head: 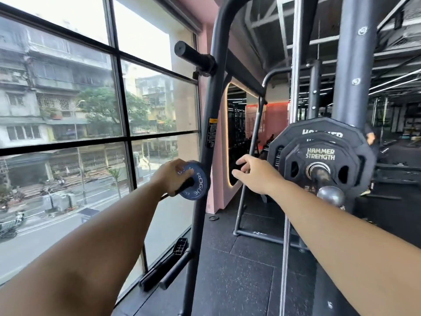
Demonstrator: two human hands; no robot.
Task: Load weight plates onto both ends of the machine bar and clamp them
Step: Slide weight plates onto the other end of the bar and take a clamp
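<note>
The left hand (172, 176) covers the near edge of the small blue round Rogue plate (198, 181), so its fingertips are hard to make out. The fingers curl round the rim. The plate sits on a short black peg (183, 188) beside the dark grey steel upright (205, 137). The right hand (255, 174) hovers alongside with loosely spread fingers, near the black Hammer Strength plates (319, 156).

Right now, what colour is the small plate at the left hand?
The small plate is blue with white lettering, clearest in the head view.
</note>
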